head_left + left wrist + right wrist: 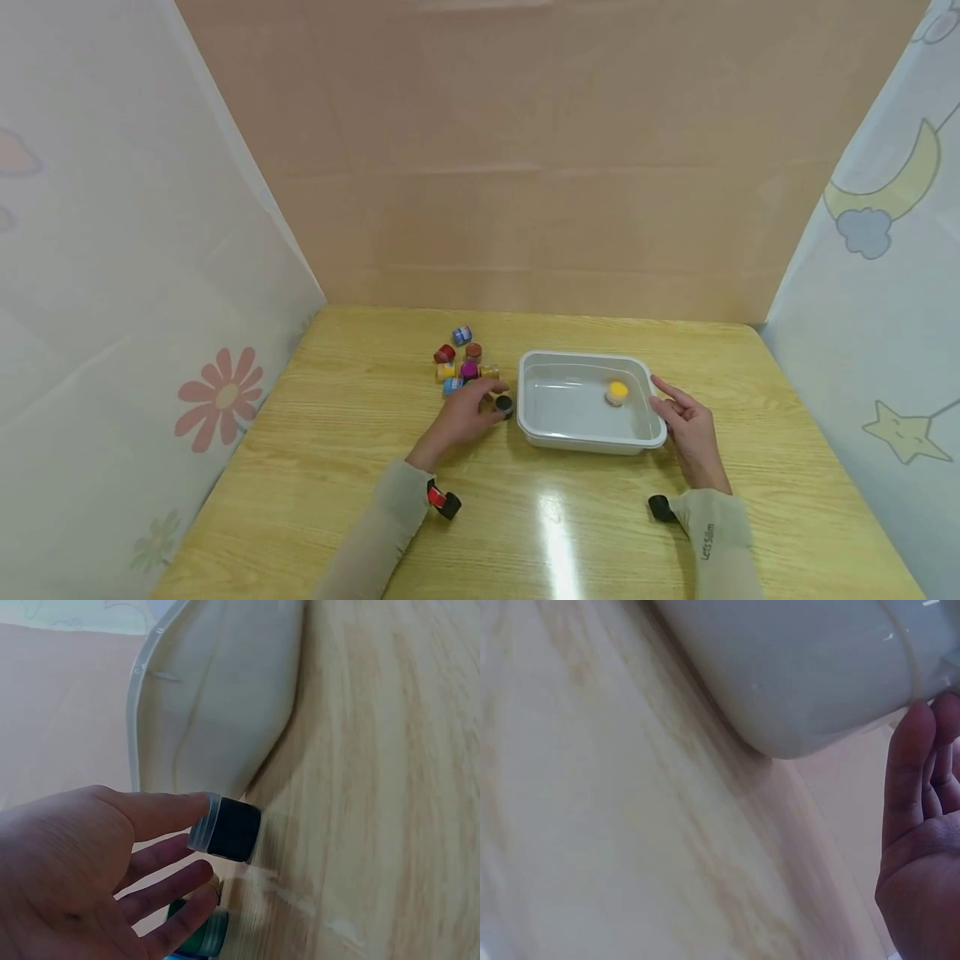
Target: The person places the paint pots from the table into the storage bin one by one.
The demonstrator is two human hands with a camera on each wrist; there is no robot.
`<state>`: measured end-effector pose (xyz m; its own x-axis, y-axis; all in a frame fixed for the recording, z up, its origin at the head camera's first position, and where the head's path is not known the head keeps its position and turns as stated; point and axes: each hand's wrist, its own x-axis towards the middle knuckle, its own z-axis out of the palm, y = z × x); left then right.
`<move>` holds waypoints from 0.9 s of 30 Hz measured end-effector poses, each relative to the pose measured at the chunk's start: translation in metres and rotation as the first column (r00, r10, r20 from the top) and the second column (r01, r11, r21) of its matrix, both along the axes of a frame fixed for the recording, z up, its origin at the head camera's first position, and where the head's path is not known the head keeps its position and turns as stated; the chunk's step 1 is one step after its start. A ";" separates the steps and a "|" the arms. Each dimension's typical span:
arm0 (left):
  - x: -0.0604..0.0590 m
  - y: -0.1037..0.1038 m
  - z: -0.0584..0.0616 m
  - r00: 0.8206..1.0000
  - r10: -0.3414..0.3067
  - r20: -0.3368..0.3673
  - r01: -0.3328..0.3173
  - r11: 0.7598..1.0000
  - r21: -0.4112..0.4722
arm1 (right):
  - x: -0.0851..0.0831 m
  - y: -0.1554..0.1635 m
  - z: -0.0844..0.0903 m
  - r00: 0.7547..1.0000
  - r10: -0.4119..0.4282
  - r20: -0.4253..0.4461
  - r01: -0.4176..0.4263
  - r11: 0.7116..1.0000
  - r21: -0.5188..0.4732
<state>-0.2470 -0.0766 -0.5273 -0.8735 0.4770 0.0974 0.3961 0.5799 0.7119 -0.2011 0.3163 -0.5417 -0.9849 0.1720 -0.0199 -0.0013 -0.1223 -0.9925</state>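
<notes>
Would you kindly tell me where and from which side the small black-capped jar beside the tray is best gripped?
Pinch the black-capped jar across its round sides, from the left hand. The tray blocks its right, and other jars crowd behind.

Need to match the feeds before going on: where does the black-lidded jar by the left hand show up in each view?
Head: the black-lidded jar sits at the left hand fingertips, just left of the white tub.
Left wrist: centre of picture, at the thumb tip, below the tub's outer wall.
Right wrist: not in it; only the tub's corner and the right hand.
Shared landmark: the white tub.
</notes>
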 end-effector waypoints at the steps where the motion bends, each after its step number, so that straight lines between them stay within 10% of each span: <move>1: 0.000 0.001 -0.001 1.000 0.001 -0.004 -0.001 1.000 -0.023 | 0.000 0.000 0.000 1.000 0.003 -0.006 -0.003 1.000 0.000; 27: -0.001 0.015 -0.007 0.995 -0.003 -0.104 -0.019 0.978 -0.209 | 0.001 0.001 0.000 1.000 0.007 0.001 -0.007 1.000 0.027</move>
<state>-0.2481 -0.0611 -0.5339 -0.8678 0.4894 0.0865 0.4560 0.7150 0.5300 -0.1998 0.3174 -0.5419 -0.9861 0.1656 -0.0159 0.0000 -0.0954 -0.9954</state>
